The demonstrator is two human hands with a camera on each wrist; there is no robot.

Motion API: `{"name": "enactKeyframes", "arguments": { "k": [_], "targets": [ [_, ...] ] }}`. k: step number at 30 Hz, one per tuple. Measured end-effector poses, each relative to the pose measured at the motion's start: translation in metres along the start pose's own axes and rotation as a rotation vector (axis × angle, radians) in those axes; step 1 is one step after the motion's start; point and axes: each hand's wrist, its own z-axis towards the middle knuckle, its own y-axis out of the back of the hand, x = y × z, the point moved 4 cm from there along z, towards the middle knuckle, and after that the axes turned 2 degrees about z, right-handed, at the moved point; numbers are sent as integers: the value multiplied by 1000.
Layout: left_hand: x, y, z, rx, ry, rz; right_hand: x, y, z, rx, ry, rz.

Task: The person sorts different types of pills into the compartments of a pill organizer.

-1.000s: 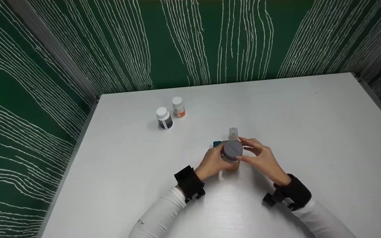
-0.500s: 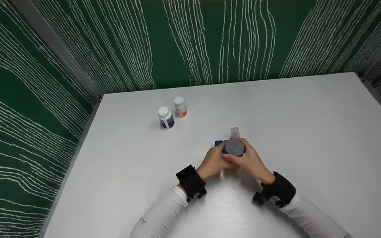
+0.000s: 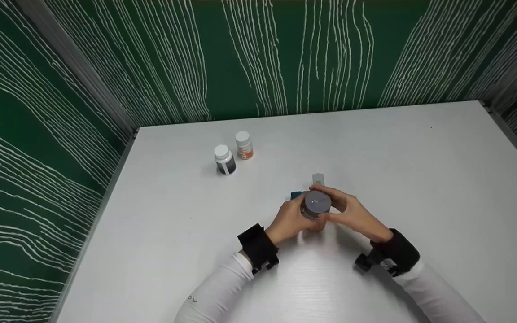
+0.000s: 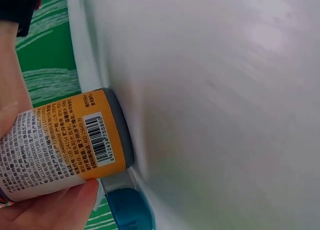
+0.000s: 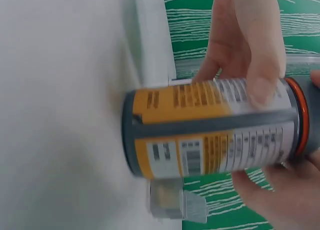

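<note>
As I hold it, bottle (image 5: 200, 125): axis upright, grey cap (image 3: 317, 202) up, contents hidden.
Left hand (image 3: 287, 217): gripping bottle.
Right hand (image 3: 353, 215): pinching cap.

Btl (image 3: 225, 162) and 2nd btl (image 3: 244, 146) back L on tbl (image 3: 397, 161), jar (image 3: 317, 202) btwn L grip (image 3: 289, 219) and R grip (image 3: 356, 214), box (image 3: 318, 179) behind jar

We seem to be looking into a lab-like recording booth. A white surface (image 3: 151, 233) fills the middle and lower part of the frame, and green panels (image 3: 236, 58) covered in wavy white lines wall it in along the top, left and upper right. We see grey metal posts (image 3: 81, 67) at its far corners and black camera straps (image 3: 258, 246) round a person's wrists (image 3: 277, 234).
</note>
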Motion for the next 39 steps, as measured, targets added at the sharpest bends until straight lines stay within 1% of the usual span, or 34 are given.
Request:
{"name": "enactKeyframes", "arguments": {
  "k": [3, 7, 10, 13, 19, 22, 27, 30, 33, 36, 39],
  "targets": [
    [1, 0, -1, 15, 10, -23, 0, 5, -6, -17, 0, 6],
    [2, 2, -1, 19, 19, -31, -1, 8, -9, -95, 12, 0],
    [3, 2, -1, 28, 5, -17, -1, 8, -8, -136, 28, -19],
    [2, 2, -1, 38, -9, -1, -1, 6, -5, -145, 39, -33],
    [1, 2, -2, 36, -8, -1, -5, -2, 1, -157, -1, -40],
    [1, 2, -1, 30, -18, 4, -9, -8, 5, -152, -9, -39],
    [0, 2, 0, 20, -32, 45, -11, -15, 10, -158, -24, -38],
    [0, 1, 0, 28, -28, 57, -12, -15, 9, -137, -27, -24],
    [0, 1, 0, 37, -15, 36, -13, -12, 6, -92, -11, 2],
    [0, 1, 0, 33, -11, 6, -13, -6, -2, -47, 12, 24],
    [1, 0, 0, 29, -10, 1, -13, -1, -9, -35, 38, 8]
  ]
}}
